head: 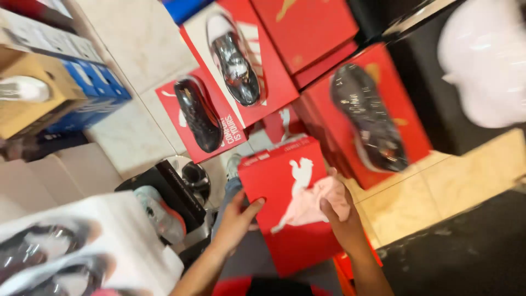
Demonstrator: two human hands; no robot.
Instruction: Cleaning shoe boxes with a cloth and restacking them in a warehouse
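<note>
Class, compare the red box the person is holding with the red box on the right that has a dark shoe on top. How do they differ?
The held red box is gripped by the left hand and the right hand, which presses a pink cloth on its lid; the right red box is untouched. The held box carries no shoe, while the right box bears a dark shoe. Both are red with lids on.
</note>
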